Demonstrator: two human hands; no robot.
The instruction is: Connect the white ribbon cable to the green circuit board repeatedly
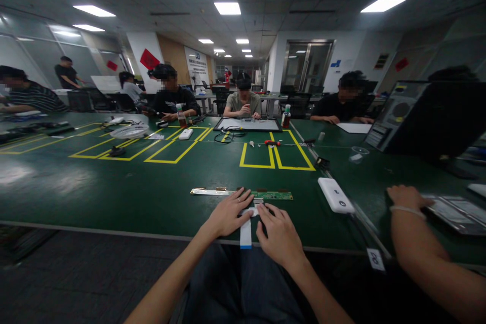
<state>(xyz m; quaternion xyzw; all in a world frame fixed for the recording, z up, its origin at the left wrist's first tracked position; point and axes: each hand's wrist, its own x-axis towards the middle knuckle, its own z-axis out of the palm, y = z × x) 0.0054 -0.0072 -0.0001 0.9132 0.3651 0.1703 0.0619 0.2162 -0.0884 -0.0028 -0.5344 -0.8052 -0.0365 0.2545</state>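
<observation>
A long, narrow green circuit board (277, 195) lies near the table's front edge. A white flat ribbon cable (246, 233) with a blue end runs from its middle towards me, the end reaching past the table edge. My left hand (228, 215) lies fairly flat, fingertips over the board and thumb on the cable. On the other side, my right hand (280, 233) has its fingers stretched to the spot where cable and board meet, thumb apart. The fingertips partly cover that joint, so I cannot tell how the cable sits there.
A white power bank (336, 195) with a cord lies to the right. Beyond it, a neighbour's hand (408, 197) rests by a metal-framed panel (457, 212). Yellow tape outlines, a red screwdriver (272, 143), a plastic cup (357, 156) and a computer tower (398, 116) are farther back.
</observation>
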